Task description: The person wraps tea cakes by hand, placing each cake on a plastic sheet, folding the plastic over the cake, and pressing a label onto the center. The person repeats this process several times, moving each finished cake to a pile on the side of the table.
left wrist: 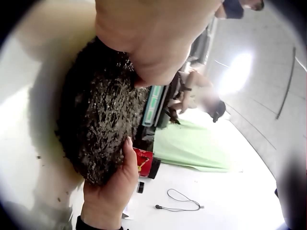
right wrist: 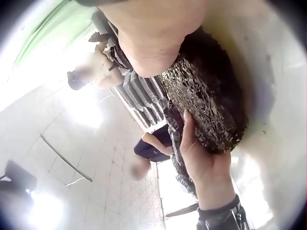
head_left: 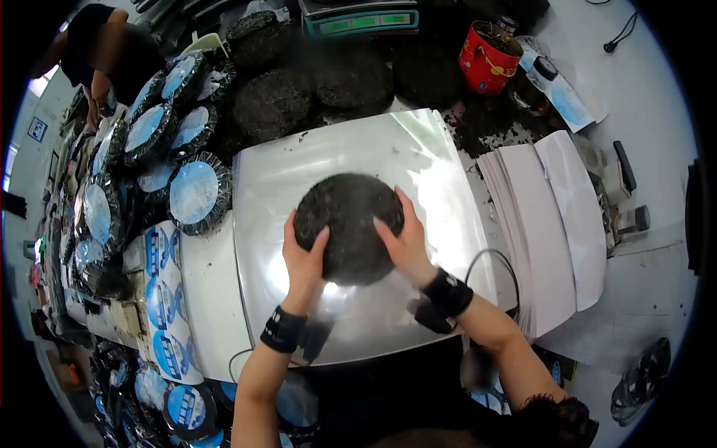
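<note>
A thick, dark round cake of pressed dried leaves [head_left: 351,224], resembling seaweed, is held between both hands over a shiny metal sheet [head_left: 261,179]. My left hand [head_left: 305,261] grips its left side, thumb on the upper face and fingers round the edge. On the opposite side my right hand [head_left: 407,243] holds it the same way. In the left wrist view the cake's rough, flaky side [left wrist: 103,105] faces the camera. The right wrist view shows the cake [right wrist: 201,91] tilted up, its lower edge close over the sheet. Black bands circle both wrists.
Wrapped discs with blue labels [head_left: 198,193] are piled at the left, beside a label strip [head_left: 166,299]. More dark cakes [head_left: 272,104] lie behind the sheet, near a scale [head_left: 362,22] and red bucket [head_left: 489,60]. White paper sheets [head_left: 538,231] are stacked at right. Another person [head_left: 112,52] stands far left.
</note>
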### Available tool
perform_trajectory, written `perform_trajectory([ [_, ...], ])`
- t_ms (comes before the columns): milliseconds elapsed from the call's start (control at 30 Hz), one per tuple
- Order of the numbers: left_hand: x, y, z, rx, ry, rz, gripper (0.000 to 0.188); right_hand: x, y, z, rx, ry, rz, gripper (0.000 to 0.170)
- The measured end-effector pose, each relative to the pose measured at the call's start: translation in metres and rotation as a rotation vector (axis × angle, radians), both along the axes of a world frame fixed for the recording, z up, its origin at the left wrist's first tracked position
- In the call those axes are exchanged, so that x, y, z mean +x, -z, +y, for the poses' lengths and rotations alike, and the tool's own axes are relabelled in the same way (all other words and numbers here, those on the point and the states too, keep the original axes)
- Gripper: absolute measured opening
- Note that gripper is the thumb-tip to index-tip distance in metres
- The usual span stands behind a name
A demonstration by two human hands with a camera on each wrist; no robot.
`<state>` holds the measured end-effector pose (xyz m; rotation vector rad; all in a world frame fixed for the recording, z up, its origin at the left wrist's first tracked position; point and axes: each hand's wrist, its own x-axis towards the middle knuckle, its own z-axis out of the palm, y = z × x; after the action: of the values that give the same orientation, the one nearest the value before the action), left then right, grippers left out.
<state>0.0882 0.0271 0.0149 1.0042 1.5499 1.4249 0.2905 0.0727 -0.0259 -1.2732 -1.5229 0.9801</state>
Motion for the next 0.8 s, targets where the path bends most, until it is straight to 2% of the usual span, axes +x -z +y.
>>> perform_trajectory([
  [67, -0.010, 0.012, -0.009, -0.008, 0.020, 0.273, 0.076, 0.004, -0.022, -0.005, -0.116, -0.078, 0.042, 0.085],
  [167, -0.010, 0.012, -0.001, -0.012, -0.002, 0.276, 0.069, -0.001, -0.066, 0.005, 0.446, -0.105, -0.439, 0.091],
  [267, -0.013, 0.001, 0.004, -0.075, 0.040, 0.323, 0.060, -0.029, -0.069, 0.007, 0.463, -0.605, -0.650, 0.097],
  [300, -0.022, -0.010, 0.003, -0.103, 0.062, 0.367, 0.056, -0.031, -0.053, 0.009, 0.463, -0.621, -0.703, 0.097],
  [400, -0.089, -0.022, -0.017, -0.044, 0.184, 0.387, 0.041, -0.032, -0.050, 0.007, 0.460, -0.598, -0.674, 0.099],
  [467, -0.134, -0.053, -0.057, -0.060, 0.573, 0.762, 0.028, -0.032, -0.043, 0.008, 0.495, -0.582, -0.670, 0.100],
  [533, -0.138, -0.066, -0.094, -0.121, 0.994, 0.783, 0.025, -0.032, -0.041, 0.007, 0.520, -0.558, -0.661, 0.099],
  [567, -0.133, -0.054, -0.114, -0.145, 1.075, 0.817, 0.023, -0.033, -0.037, 0.005, 0.516, -0.541, -0.655, 0.100],
  [667, -0.138, -0.030, -0.129, -0.102, 1.060, 0.790, 0.023, -0.037, -0.033, 0.007, 0.553, -0.478, -0.673, 0.100],
  [800, -0.144, -0.027, -0.136, -0.073, 1.048, 0.827, 0.018, -0.037, -0.035, 0.001, 0.567, -0.490, -0.764, 0.101],
])
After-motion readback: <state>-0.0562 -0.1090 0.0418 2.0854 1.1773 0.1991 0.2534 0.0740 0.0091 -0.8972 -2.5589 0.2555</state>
